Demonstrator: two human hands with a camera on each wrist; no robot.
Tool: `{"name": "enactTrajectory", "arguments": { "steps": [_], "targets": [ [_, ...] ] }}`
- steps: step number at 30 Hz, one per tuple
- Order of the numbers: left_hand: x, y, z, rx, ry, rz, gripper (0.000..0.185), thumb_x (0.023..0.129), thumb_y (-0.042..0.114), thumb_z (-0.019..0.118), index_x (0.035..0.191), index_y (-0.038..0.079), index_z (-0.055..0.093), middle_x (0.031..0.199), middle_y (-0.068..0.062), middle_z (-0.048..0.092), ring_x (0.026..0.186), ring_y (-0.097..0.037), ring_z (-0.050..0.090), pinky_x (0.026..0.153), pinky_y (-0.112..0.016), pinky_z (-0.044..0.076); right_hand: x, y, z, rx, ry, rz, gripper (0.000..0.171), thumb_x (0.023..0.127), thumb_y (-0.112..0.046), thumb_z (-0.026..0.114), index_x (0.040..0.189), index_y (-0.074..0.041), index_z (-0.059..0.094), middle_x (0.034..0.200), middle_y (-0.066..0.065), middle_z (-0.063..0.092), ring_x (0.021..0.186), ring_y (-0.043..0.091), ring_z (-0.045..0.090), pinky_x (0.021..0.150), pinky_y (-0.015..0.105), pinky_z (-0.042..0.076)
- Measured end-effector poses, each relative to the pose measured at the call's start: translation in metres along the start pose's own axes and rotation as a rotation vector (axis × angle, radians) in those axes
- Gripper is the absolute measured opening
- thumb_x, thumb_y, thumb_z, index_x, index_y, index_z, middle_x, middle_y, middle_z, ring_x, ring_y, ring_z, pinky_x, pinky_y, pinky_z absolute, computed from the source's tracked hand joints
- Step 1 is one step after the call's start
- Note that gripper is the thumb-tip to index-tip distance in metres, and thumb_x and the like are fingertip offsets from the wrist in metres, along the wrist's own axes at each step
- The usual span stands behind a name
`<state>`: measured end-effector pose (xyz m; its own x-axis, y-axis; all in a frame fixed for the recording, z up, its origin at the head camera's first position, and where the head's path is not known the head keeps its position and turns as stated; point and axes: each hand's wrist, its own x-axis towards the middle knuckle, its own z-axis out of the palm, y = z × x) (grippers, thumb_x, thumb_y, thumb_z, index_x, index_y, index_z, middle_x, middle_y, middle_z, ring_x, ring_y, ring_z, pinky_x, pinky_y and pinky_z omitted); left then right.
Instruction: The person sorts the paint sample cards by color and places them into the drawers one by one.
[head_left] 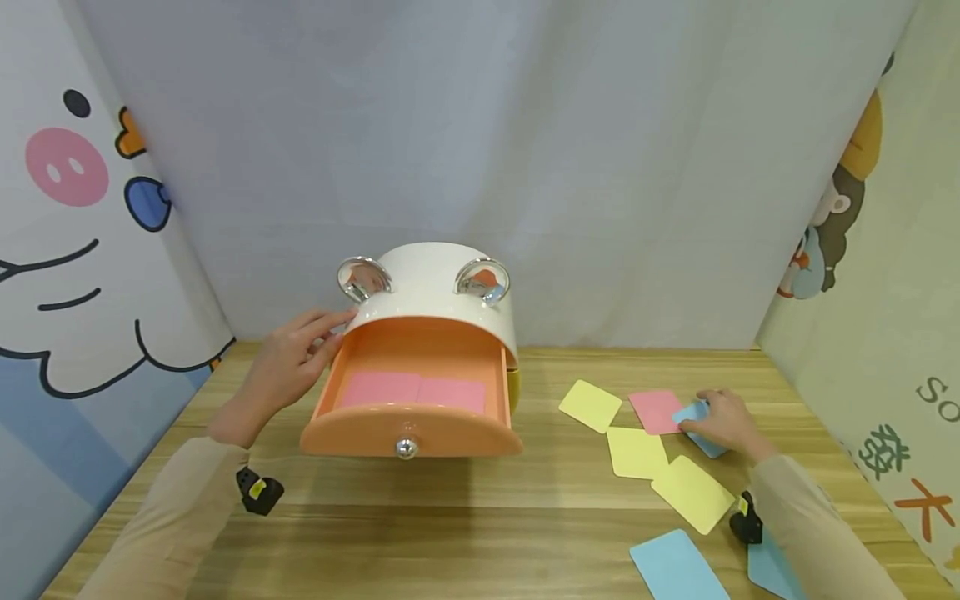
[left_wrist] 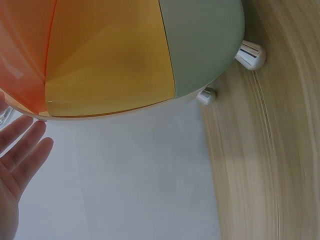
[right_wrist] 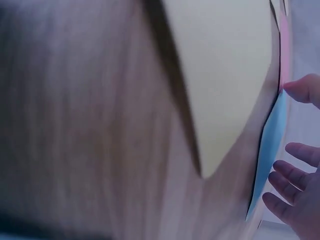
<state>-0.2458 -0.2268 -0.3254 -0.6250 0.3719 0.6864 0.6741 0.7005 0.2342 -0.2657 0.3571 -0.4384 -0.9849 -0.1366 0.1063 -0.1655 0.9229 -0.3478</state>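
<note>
we see a wooden bench (head_left: 465,517) with curtain at the far edge and cartoon panels at the left and right edges.

toward the far edge, left of middle, stands a white drawer box (head_left: 438,287) with two chrome ring handles on top. its orange drawer (head_left: 411,429) is pulled out toward us, a silver knob (head_left: 407,448) on the front. two pink cards (head_left: 412,390) lie flat inside the drawer.

our left hand (head_left: 288,362) rests against the left side of the box where the white shell meets the drawer; fingers are nearly straight and spread, tips touching the shell, curled round nothing. the left wrist view shows the open palm (left_wrist: 15,175) beside the box's underside, with yellow and green panels and two small white feet.

our right hand (head_left: 723,421) lies near the right edge of the bench, on a blue card (head_left: 703,427). fingers are bent lightly over the card, tips on it; the right wrist view shows the thumb (right_wrist: 305,90) and fingers (right_wrist: 287,187) on either side of the card's blue edge (right_wrist: 272,135), which looks lifted off the wood. we cannot tell how firm the pinch is.

just beside the blue card, touching it, lies a pink card (head_left: 656,410). three yellow cards (head_left: 637,452) sit left of and nearer than the hand, partly overlapping. two more blue cards (head_left: 678,567) lie at the near edge toward the right corner.
</note>
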Motion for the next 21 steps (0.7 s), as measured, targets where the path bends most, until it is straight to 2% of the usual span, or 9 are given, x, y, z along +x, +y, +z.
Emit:
{"name": "enactTrajectory", "arguments": {
  "steps": [6,9,13,17,21],
  "targets": [
    [0.0,0.0,0.0,0.0,-0.004,-0.008,0.031,0.088,0.004,0.057,0.119,0.005,0.06,0.1,-0.01,0.061,0.071,-0.021,0.061,0.058,-0.035,0.055,0.006,-0.009,0.004,0.009,-0.051,0.005,0.074,0.077,-0.038,0.065,0.117,0.022,0.045,0.114,0.041,0.045,0.106,0.055,0.04,0.085,0.061,0.038],
    [0.0,0.0,-0.001,0.004,-0.006,-0.01,0.031,0.088,0.004,0.057,0.119,0.005,0.06,0.101,-0.01,0.061,0.071,-0.021,0.061,0.058,-0.035,0.055,0.012,-0.018,0.008,0.021,-0.061,0.01,0.079,0.077,-0.045,0.064,0.117,0.021,0.045,0.115,0.039,0.046,0.105,0.052,0.042,0.085,0.058,0.04],
    [-0.001,0.0,-0.001,0.009,-0.006,-0.009,0.032,0.088,0.004,0.057,0.12,0.006,0.06,0.1,-0.01,0.061,0.07,-0.021,0.061,0.058,-0.036,0.055,0.019,-0.028,0.013,0.0,-0.049,0.034,0.075,0.072,-0.05,0.066,0.102,0.017,0.054,0.105,0.033,0.052,0.09,0.04,0.051,0.073,0.047,0.047],
    [0.0,0.001,-0.001,0.01,-0.004,-0.007,0.031,0.088,0.004,0.057,0.119,0.005,0.06,0.1,-0.01,0.061,0.069,-0.021,0.061,0.058,-0.036,0.054,0.023,-0.034,0.015,-0.049,-0.043,0.069,0.062,0.067,-0.051,0.068,0.083,0.009,0.058,0.093,0.024,0.053,0.078,0.029,0.049,0.063,0.037,0.044],
    [0.0,0.001,-0.001,0.008,-0.002,-0.003,0.031,0.088,0.004,0.057,0.119,0.005,0.06,0.1,-0.011,0.061,0.069,-0.021,0.061,0.058,-0.035,0.054,0.025,-0.037,0.016,-0.084,-0.036,0.071,0.052,0.065,-0.047,0.068,0.072,0.003,0.058,0.082,0.019,0.053,0.075,0.029,0.047,0.059,0.034,0.041]
  ]
}}
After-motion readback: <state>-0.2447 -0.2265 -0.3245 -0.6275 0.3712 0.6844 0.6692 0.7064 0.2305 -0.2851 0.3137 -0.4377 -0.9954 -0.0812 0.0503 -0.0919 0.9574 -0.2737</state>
